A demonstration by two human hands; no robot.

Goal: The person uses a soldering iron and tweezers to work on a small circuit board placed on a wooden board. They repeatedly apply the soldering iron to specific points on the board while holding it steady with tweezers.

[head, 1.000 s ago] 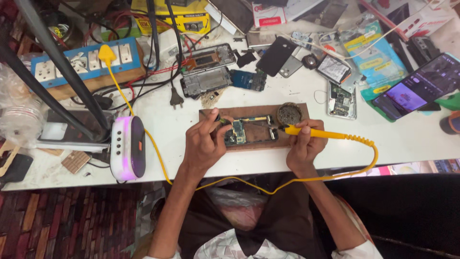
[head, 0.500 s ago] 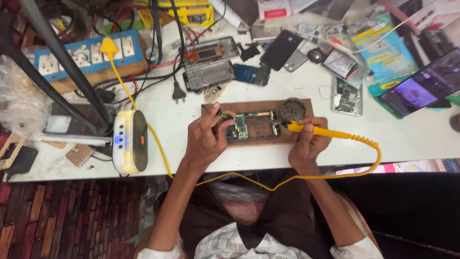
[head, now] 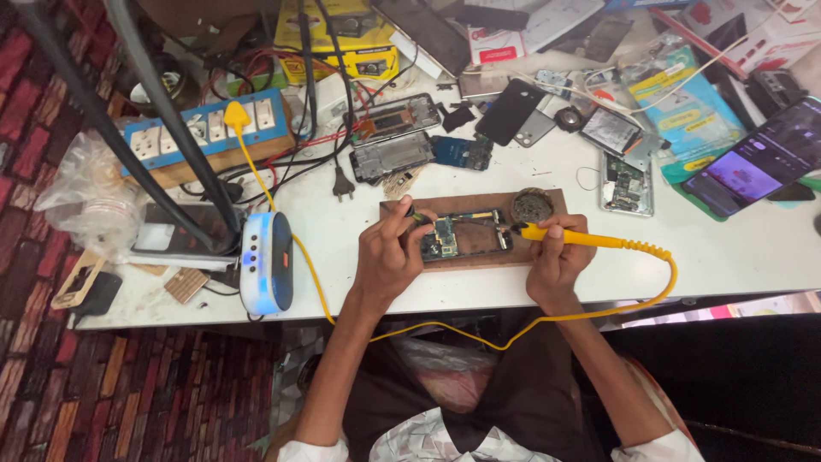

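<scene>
While the right hand (head: pixel 556 257) clamps the yellow soldering iron (head: pixel 581 238), tip pointing left, the opened phone board (head: pixel 462 235) lies lengthwise just left of it; left hand (head: pixel 389 257) pinches its far end.

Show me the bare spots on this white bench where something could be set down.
The white bench is bare right of the brown wooden work board, below the lit dark phone; the yellow soldering iron's cord loops there. A smaller gap lies between the board and the white-and-blue oval device. The back edge is crowded with opened phones and cables.
</scene>
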